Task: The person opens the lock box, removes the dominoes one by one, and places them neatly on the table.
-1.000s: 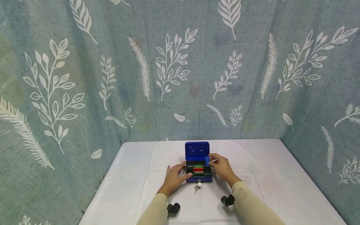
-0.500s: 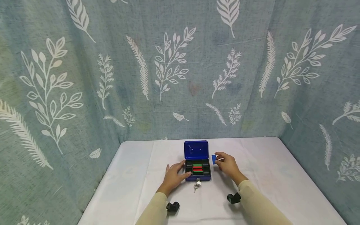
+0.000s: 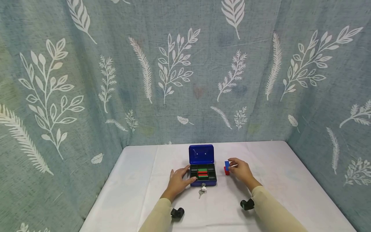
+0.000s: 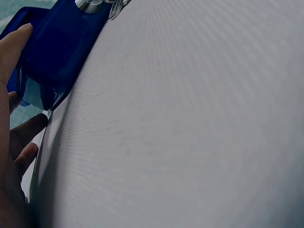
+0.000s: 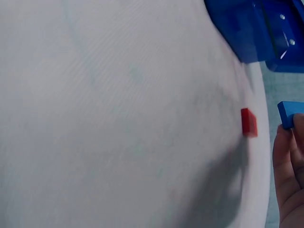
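A blue cash box stands on the table with its lid raised. Its black tray holds red and green blocks. At the box's left side, my left hand holds it, thumb over the rim and fingers along the side; in the left wrist view the thumb lies against the blue wall. To the right of the box my right hand pinches a blue block between thumb and fingers. Just below that block, a red block sits on the table; the right wrist view shows a gap between them.
Keys with a small tag hang from the lock at the box's front. A white cloth covers the table. A leaf-patterned curtain encloses the back and both sides. A black camera juts from the right wrist.
My right hand has carried the blue block out of the box's area to the right, over the red block, which now shows. My left hand has stayed at the box.
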`<state>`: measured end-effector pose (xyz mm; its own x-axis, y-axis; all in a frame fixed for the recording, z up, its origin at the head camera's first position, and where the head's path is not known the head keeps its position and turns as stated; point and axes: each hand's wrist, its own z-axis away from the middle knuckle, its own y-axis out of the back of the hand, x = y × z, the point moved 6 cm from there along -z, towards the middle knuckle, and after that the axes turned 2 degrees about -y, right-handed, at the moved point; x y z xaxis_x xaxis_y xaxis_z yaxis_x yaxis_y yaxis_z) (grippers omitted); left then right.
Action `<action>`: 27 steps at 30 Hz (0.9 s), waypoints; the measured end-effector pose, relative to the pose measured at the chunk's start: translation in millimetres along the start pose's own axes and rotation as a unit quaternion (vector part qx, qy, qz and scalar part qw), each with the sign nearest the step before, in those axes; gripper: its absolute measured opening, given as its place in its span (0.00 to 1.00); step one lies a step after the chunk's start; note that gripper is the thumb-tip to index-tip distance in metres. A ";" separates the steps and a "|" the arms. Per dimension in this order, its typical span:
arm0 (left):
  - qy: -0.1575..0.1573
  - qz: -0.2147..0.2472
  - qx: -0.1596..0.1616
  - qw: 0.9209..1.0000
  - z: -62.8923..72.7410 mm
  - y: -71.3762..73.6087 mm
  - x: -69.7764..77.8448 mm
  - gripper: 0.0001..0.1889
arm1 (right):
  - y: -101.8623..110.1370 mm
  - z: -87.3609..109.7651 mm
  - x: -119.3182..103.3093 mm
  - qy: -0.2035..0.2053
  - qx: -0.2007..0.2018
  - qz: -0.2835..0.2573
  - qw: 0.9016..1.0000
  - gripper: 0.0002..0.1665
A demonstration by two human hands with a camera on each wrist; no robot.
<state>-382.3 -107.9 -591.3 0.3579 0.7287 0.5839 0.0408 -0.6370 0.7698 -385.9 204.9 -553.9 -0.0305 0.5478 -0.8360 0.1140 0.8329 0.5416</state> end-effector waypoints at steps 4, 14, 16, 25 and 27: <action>0.003 -0.003 -0.001 1.000 1.2 -0.3 -0.7 0.44 | 1.7 0.6 7.5 -0.014 -0.002 -0.007 1.000 0.24; -0.003 -0.003 0.003 1.000 -0.6 -0.5 0.2 0.44 | 3.8 1.4 14.6 -0.025 -0.001 -0.004 1.000 0.24; -0.001 -0.004 0.002 1.000 -0.4 -0.9 -0.4 0.44 | 4.1 2.6 13.8 -0.024 -0.002 -0.005 1.000 0.24; -0.004 -0.007 0.003 1.000 1.0 -0.7 0.4 0.44 | 4.9 1.7 17.8 -0.021 0.003 0.025 0.999 0.23; -0.004 -0.008 0.002 1.000 1.0 -0.5 0.7 0.44 | 5.0 0.6 20.0 -0.022 0.003 0.031 0.999 0.23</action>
<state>-381.1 -107.3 -591.5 0.3644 0.7374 0.5688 0.0512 -0.6257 0.7784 -385.3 219.9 -567.9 0.0212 0.5938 -0.8043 0.1203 0.7971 0.5917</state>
